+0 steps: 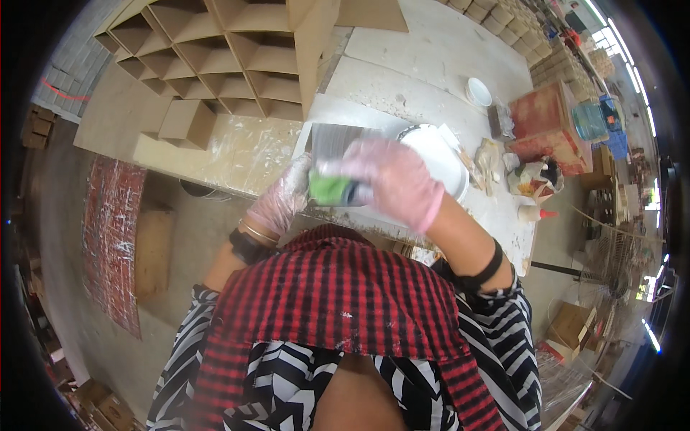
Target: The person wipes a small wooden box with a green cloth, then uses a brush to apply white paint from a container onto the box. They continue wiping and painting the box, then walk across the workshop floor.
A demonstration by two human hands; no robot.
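Note:
Both my hands wear thin pinkish gloves and meet over the near edge of the work table. My left hand, smeared with white, closes on the left side of a small block-like piece with a bright green face and a dark end. My right hand reaches across the top of this piece from the right; motion smears its fingers, and I cannot tell how they grip. Just beyond lies a grey, finely streaked panel, partly covered by the right hand. Beside the right hand stands a wide round tub of white liquid.
A large cardboard compartment rack stands at the far left, with a brown box before it. Rightward are a white cup, a red-stained box, a plastic bag and a red-tipped bottle. A paint-streaked board stands left.

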